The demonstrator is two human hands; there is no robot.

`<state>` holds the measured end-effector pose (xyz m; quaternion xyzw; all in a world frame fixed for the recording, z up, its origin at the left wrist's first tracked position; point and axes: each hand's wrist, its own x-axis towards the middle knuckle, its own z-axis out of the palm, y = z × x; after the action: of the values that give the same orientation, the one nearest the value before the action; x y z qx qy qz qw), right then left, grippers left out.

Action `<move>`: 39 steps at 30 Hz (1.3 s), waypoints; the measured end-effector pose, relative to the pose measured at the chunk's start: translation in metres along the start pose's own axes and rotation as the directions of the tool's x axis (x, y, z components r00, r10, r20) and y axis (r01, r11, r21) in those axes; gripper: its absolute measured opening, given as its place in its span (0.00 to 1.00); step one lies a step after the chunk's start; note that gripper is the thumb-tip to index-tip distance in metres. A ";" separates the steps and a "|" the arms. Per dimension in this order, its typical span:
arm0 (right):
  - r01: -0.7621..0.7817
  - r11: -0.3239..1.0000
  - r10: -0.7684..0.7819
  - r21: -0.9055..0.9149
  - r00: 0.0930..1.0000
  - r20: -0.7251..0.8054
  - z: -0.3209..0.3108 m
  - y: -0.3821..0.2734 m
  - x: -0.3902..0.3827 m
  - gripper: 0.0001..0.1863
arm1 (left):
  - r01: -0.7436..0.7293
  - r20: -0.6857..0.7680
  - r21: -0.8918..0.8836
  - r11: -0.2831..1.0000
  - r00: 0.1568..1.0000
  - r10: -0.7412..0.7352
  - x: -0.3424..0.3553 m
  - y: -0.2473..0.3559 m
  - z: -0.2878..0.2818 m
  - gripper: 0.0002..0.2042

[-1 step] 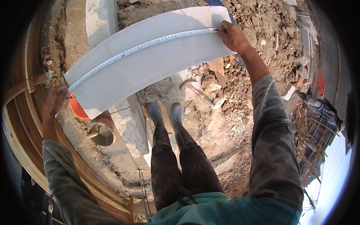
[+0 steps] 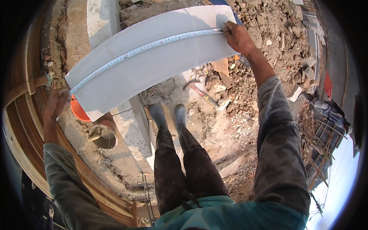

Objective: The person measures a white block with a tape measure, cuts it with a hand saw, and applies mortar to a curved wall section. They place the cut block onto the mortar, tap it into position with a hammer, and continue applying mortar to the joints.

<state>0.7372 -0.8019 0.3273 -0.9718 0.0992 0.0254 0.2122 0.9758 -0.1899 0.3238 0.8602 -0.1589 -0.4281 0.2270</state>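
Note:
A long pale grey block lies across the far middle in front of me, its edges bent by the lens. Along its face runs the stretched white blade of a tape measure. At the block's left end my left hand is closed round the tape, its case mostly hidden by the fingers. My right hand pinches the dark tip of the blade near the block's right end, with the fist over the block's edge.
Below the block's left end are an orange container and a bucket. A red-handled hammer rests on dirt beyond my boots. Wooden boards line the left, rubble the right. Another person is at far right.

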 end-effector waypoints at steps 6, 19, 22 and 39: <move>-0.111 0.993 0.108 0.030 0.991 0.084 -0.006 -0.015 -0.031 0.04 | 0.089 0.025 -0.005 0.996 0.996 -0.089 -0.017 0.006 0.011 0.10; -0.498 0.820 0.466 0.283 0.867 0.174 0.017 -0.032 -0.254 0.06 | 0.097 0.251 0.187 0.978 0.957 -0.143 -0.159 0.041 0.118 0.10; -0.668 0.644 0.666 0.374 0.730 0.157 -0.010 -0.029 -0.289 0.05 | 0.124 0.482 0.092 0.988 0.863 -0.154 -0.208 0.069 0.160 0.31; 0.048 0.919 0.035 0.392 0.979 -0.201 -0.119 -0.019 -0.258 0.11 | 0.038 0.173 -0.463 0.886 0.984 0.048 -0.390 0.173 0.330 0.48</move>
<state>0.4895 -0.7875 0.4665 -0.9068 0.1203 -0.0954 0.3926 0.4679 -0.2382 0.4989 0.7383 -0.0741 -0.5289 0.4119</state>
